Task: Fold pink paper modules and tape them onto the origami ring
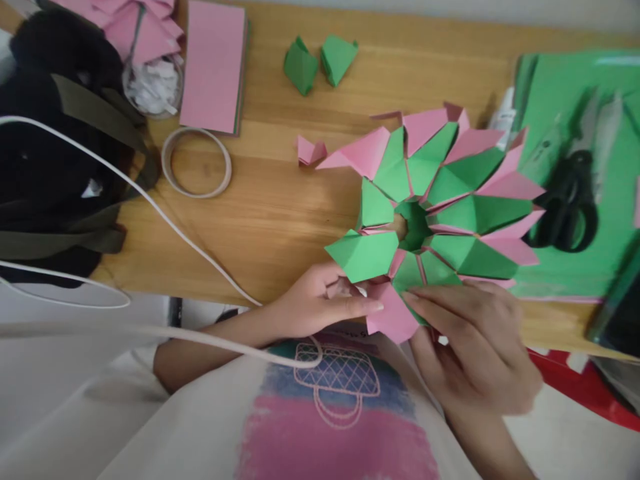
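Note:
A ring-shaped paper flower [453, 177], built of green and pink folded petals around an open centre, lies at the table's near edge. My left hand [320, 303] pinches a pink petal [393, 313] on its near side between thumb and fingers. On the same side, my right hand [475, 340] grips a green petal next to that pink one, its fingertips partly hiding the petal. Two loose green folded pieces [301, 67] stand farther back, and a small pink folded piece [311, 152] sits left of the flower.
Toward the left are a tape roll [197, 163], a stack of pink paper [214, 67], a cup of white scraps [154, 87] and a black bag [55, 147]. Scissors [570, 200] rest on green sheets [555, 277] at right, near a glue bottle [504, 117]. A white cable [175, 230] crosses the left side.

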Motion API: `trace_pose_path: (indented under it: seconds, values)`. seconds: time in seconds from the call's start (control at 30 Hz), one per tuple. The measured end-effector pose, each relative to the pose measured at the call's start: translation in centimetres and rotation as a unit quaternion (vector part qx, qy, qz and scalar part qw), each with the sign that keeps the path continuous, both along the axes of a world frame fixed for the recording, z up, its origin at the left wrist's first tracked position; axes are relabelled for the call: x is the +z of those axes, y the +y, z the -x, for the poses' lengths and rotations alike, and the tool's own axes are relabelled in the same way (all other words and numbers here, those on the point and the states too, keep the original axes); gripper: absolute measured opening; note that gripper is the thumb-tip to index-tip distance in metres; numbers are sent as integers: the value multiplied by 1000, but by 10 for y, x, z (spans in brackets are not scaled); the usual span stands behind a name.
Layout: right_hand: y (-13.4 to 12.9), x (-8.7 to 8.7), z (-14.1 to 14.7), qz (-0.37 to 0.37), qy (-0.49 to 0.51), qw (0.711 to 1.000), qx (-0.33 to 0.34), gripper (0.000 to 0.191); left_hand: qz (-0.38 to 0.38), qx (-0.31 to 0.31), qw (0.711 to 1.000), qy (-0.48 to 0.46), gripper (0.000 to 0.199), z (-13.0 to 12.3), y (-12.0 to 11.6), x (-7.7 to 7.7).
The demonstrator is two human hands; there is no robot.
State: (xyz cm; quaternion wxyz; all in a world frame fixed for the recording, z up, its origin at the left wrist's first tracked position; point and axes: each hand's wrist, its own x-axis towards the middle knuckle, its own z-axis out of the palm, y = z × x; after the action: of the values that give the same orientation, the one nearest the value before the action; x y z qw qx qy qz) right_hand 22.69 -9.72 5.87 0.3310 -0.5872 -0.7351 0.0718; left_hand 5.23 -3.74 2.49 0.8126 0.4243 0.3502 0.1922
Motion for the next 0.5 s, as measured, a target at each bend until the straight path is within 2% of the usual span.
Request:
trace_pose_path:
  seconds: [0.07, 0.1, 0.17, 0.23, 0.3, 0.37, 0.4, 0.43, 0.5]
  values:
    - [-1, 0, 0, -2, 7, 1000, -2, 24, -15, 9, 1000, 20, 30, 0, -1, -1]
    - [-2, 0, 0, 2, 8, 1000, -1, 23, -56, 19, 998, 33, 31, 0, -2, -2]
    - [-2, 0, 1, 11, 10, 1000, 6, 23, -193, 40, 978, 68, 31, 2, -3, -5]
    - [-2, 0, 1, 19, 12, 1000, 18, 22, -360, 45, 925, 114, 30, 4, -3, -8]
    - [-2, 0, 1, 24, 13, 999, 27, 20, -508, 30, 845, 164, 30, 8, -3, -9]
    - [-2, 0, 0, 27, 7, 999, 38, 17, -614, 22, 763, 201, 28, 11, -3, -8]
    - [-2, -1, 0, 30, 4, 999, 40, 17, -647, 20, 734, 205, 24, 13, -3, -8]
    - [-2, -1, -1, 33, 1, 999, 42, 16, -670, 20, 715, 198, 19, 14, -3, -7]
    - [-2, -1, -1, 35, -1, 999, 39, 16, -690, 9, 704, 169, 11, 14, -2, -6]
